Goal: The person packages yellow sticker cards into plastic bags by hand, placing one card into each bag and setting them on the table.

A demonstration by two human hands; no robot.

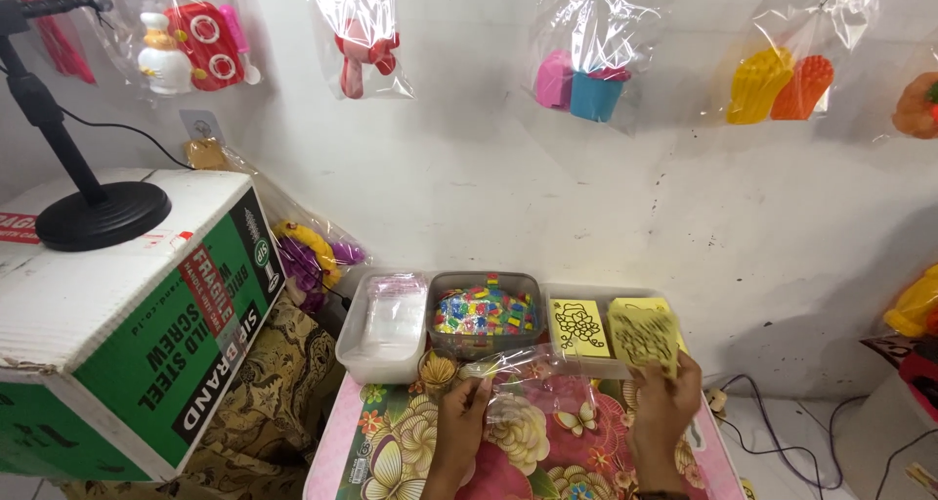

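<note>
My right hand (662,407) holds up a yellow card with a black line drawing (645,339) over the floral table top (391,441). My left hand (459,417) pinches the edge of a clear plastic bag (532,373) that lies between both hands. Behind them stand three containers: a white tray of clear bags (386,329), a grey tub of small colourful pieces (486,314), and a tray with more yellow drawing cards (578,326).
A large green and white cardboard box (127,314) stands at left with a black stand base (101,215) on it. Bagged plastic toys (586,80) hang on the white wall. Cables (782,432) lie on the floor at right.
</note>
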